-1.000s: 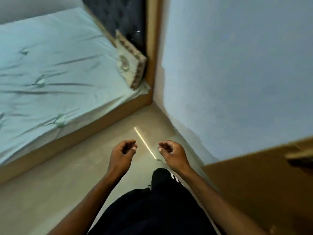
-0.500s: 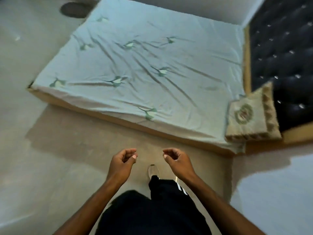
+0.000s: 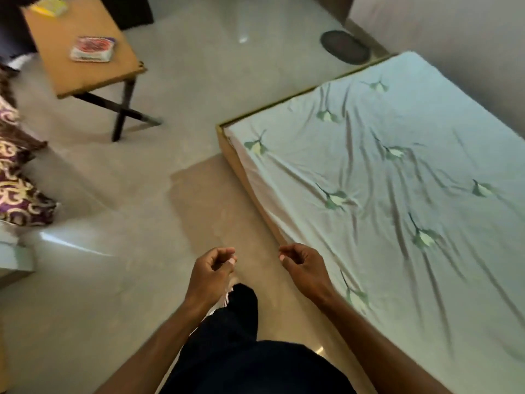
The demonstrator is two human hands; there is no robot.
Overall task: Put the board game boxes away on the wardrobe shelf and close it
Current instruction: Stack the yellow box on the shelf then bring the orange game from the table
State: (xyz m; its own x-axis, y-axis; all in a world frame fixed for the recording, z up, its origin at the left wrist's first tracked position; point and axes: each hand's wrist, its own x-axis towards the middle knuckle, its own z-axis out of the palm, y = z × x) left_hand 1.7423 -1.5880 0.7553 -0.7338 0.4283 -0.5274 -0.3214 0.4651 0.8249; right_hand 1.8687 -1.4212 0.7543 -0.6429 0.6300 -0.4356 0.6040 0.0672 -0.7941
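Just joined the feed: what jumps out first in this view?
The bed with its wrinkled pale floral sheet fills the right side. At upper left stands a wooden table holding a red-and-white box and a yellow box at its far edge. Low in the middle, the left hand and right hand hang loosely curled, holding nothing.

left hand (image 3: 211,275): empty, fingers (image 3: 224,255) loosely curled | right hand (image 3: 305,267): empty, loosely curled | forearms bare, stretched forward, hands apart
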